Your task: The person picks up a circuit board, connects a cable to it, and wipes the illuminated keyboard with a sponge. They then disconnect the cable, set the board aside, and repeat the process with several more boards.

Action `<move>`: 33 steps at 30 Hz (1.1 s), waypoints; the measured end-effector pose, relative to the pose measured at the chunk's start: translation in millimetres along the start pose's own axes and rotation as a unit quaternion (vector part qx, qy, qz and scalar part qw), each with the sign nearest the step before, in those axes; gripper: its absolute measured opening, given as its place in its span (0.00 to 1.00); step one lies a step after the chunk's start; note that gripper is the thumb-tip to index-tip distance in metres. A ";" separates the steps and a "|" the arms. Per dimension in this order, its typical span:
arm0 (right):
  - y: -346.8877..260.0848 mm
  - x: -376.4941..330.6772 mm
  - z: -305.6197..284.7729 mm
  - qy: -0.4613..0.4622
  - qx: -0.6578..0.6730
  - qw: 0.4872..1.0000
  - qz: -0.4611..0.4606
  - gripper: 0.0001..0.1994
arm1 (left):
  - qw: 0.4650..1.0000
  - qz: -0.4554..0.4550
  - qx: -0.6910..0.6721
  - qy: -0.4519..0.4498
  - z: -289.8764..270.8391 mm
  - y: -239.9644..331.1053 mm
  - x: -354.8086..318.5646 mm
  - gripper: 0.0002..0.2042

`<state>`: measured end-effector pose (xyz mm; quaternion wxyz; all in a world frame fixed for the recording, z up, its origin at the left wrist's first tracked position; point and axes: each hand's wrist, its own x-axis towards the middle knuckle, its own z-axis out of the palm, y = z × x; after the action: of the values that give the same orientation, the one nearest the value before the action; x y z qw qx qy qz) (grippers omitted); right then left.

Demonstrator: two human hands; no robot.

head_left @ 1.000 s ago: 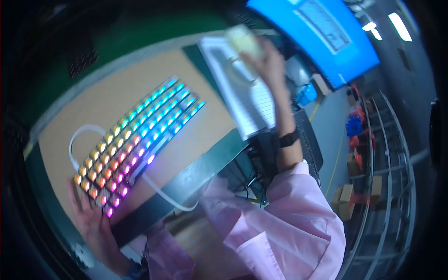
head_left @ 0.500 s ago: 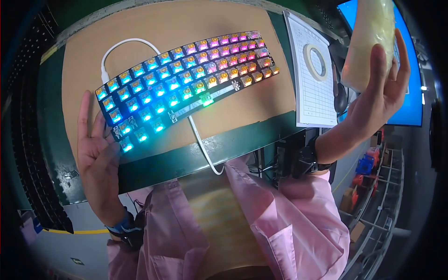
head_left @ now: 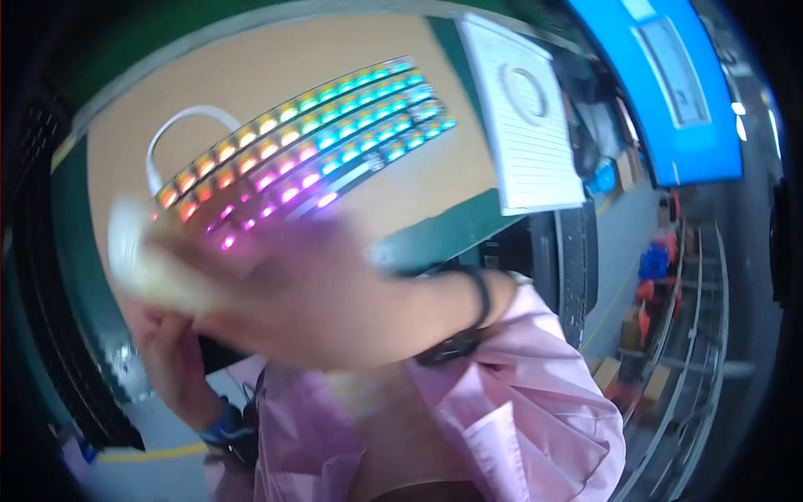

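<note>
A: R hand (head_left: 305, 293), what's it doing?
B: Closed round the bundle (head_left: 136, 255), pale yellow, v. blurred. Bundle sits at the fingers' end, L of the palm.
A: And L hand (head_left: 171, 356)?
B: Just below the bundle, partly hidden by it. Fingers bent up twd it; can't tell if they're touching it, gripping sthg or loose.
A: Where's the kbd (head_left: 335, 125)?
B: Just beyond R hand's grip, slanting up & R. Near-L part's hidden behind hand & bundle. Lights: yellow/orange at the L, pink/purple closest to the grip, blue-green at the far R end.
A: Cable (head_left: 152, 159)?
B: White, loops out by the kbd's far-L edge, up past the bundle.
A: What's under that lot?
B: Brown board (head_left: 276, 63), on a green table (head_left: 443, 230); a strip of green shows R of the grip.
A: Anything else R of it?
B: Pad (head_left: 539, 167), lined, up & R, well apart from the grip; tape roll (head_left: 508, 88) flat on top. Monitor (head_left: 623, 109) further R, screen blue.
A: R wrist?
B: Dark band (head_left: 483, 297), then a pink sleeve (head_left: 544, 376).
</note>
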<state>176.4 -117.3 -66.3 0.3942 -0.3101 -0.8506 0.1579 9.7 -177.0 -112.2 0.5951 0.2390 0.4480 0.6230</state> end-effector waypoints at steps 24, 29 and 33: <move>62.8 36.3 -14.1 -0.194 -0.178 0.955 0.139 0.20 | 0.998 0.057 0.006 -0.008 4.2 -2.3 4.8 0.40; 133.3 -19.1 -130.6 -0.044 -0.301 0.896 0.324 0.20 | 0.997 0.074 0.003 -0.019 7.6 2.5 0.9 0.40; 117.9 -31.0 -133.6 0.066 -0.284 0.914 0.283 0.19 | 0.997 0.077 0.012 -0.016 5.9 -0.5 5.9 0.38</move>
<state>341.9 -45.0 -59.1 0.2839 -0.6461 -0.7085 -0.0063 13.8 -169.7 -111.1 0.5493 0.2898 0.4260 0.6579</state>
